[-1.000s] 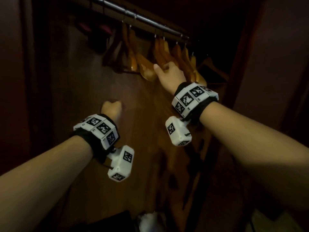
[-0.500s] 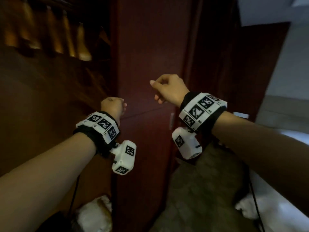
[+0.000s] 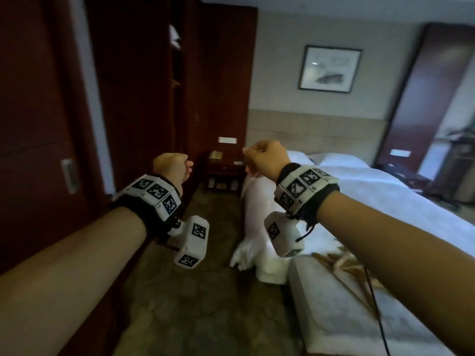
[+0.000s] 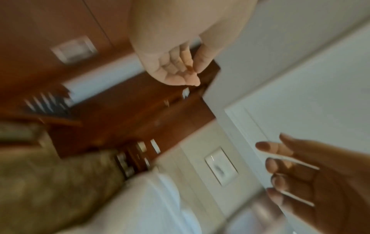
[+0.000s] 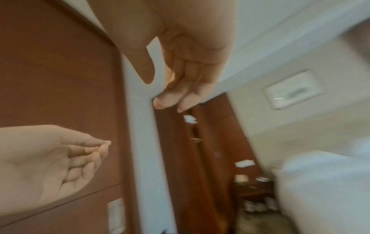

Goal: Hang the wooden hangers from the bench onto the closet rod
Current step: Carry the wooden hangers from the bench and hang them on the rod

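Wooden hangers (image 3: 341, 263) lie in a blurred pile on the pale padded bench (image 3: 334, 312) at the lower right of the head view. My left hand (image 3: 172, 167) hovers in mid-air near the dark wooden closet door (image 3: 38, 124), fingers loosely curled, holding nothing. The left wrist view shows the left hand (image 4: 180, 66) with its thumb touching the fingertips. My right hand (image 3: 264, 159) is raised beside it, above and left of the hangers, empty too. In the right wrist view the right hand (image 5: 180, 76) has relaxed, bent fingers. The closet rod is out of view.
A white bed (image 3: 372, 188) fills the right side beyond the bench. White bedding (image 3: 254, 227) hangs off its near corner onto the carpet. A dark nightstand (image 3: 223, 168) stands at the far wall. A black cable (image 3: 375, 304) trails across the bench.
My view has swung right, from the rod with its hung hangers to the room and bench. My right hand has left the hangers on the rod and now hangs empty.
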{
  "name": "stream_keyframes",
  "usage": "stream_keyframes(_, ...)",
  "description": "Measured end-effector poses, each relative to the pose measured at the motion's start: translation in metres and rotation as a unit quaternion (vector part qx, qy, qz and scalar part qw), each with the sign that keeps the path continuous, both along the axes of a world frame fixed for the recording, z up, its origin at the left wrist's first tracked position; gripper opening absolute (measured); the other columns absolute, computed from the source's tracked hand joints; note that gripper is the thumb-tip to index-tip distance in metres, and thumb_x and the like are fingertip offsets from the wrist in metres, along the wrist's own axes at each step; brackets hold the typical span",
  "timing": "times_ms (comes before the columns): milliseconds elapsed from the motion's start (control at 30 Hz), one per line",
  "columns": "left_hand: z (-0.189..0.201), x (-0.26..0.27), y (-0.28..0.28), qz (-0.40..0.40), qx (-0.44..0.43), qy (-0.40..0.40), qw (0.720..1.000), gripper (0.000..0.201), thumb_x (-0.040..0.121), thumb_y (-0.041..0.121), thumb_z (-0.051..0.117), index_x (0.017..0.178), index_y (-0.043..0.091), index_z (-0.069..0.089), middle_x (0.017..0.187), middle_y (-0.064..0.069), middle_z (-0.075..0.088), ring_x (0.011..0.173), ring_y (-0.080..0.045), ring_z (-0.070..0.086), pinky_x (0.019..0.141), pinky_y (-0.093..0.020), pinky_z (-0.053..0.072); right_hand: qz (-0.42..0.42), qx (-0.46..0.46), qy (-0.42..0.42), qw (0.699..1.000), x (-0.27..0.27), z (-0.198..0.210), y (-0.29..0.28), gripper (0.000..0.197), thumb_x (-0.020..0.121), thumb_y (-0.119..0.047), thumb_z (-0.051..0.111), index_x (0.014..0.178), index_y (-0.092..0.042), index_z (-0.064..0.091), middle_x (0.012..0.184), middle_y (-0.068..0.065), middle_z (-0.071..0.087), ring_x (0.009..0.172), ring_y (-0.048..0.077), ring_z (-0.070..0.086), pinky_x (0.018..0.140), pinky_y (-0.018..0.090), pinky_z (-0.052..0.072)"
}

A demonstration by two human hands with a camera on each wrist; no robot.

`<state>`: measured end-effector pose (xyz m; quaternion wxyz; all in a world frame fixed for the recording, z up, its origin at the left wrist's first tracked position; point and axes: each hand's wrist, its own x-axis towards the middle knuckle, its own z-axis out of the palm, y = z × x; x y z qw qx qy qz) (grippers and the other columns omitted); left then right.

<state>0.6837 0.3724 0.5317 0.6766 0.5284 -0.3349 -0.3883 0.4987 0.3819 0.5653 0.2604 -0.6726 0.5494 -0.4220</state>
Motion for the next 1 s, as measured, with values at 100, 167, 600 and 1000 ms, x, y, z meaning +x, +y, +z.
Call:
stream_keyframes(100, -0.015, -0.073, -0.046, -0.069, 0.026, 0.003, 0.997, 0.024, 0.095, 0.01, 0.046, 0.071, 0.014, 0.05, 0.066, 0.0, 0.054, 0.051, -0.006, 0.046, 0.04, -0.011, 0.037, -0.058, 0.018, -0.005, 0.998, -0.069, -0.019, -0.023, 0.022, 0.094, -0.024, 0.054, 0.074, -0.014, 0.055, 0.06, 0.006, 0.062, 0.044, 0.013, 0.055, 0.059, 0.029, 0.053)
stream_keyframes(167, -0.025, -0.121, -0.075, -0.104, 0.037, 0.004, 0.994, 0.025, 0.095, 0.01, 0.046, 0.071, 0.014, 0.05, 0.065, 0.001, 0.053, 0.053, -0.007, 0.044, 0.044, -0.014, 0.036, -0.1, 0.027, -0.004, 0.995, -0.113, -0.029, -0.038, 0.02, 0.094, -0.023, 0.053, 0.077, -0.013, 0.056, 0.06, 0.005, 0.063, 0.044, 0.011, 0.055, 0.061, 0.028, 0.054)
stream_keyframes(600, -0.085, -0.408, -0.242, -0.319, 0.093, 0.011, 0.943, 0.013, 0.092, 0.008, 0.048, 0.084, 0.004, 0.056, 0.044, 0.001, 0.056, 0.042, -0.011, 0.048, 0.033, -0.009, 0.033, -0.391, 0.108, -0.027, 0.914, -0.393, -0.09, -0.101, 0.018, 0.093, -0.019, 0.054, 0.086, -0.004, 0.062, 0.053, 0.006, 0.062, 0.047, 0.018, 0.058, 0.072, 0.041, 0.057)
stream_keyframes(1000, -0.18, -0.59, -0.332, -0.334, 0.179, -0.034, 0.925, 0.018, 0.093, 0.008, 0.048, 0.077, 0.01, 0.056, 0.044, 0.002, 0.059, 0.047, -0.01, 0.051, 0.046, -0.017, 0.04, -0.44, 0.229, -0.021, 0.868, -0.609, -0.212, -0.183, 0.028, 0.094, -0.024, 0.053, 0.083, -0.002, 0.066, 0.083, 0.02, 0.07, 0.077, 0.031, 0.066, 0.082, 0.046, 0.056)
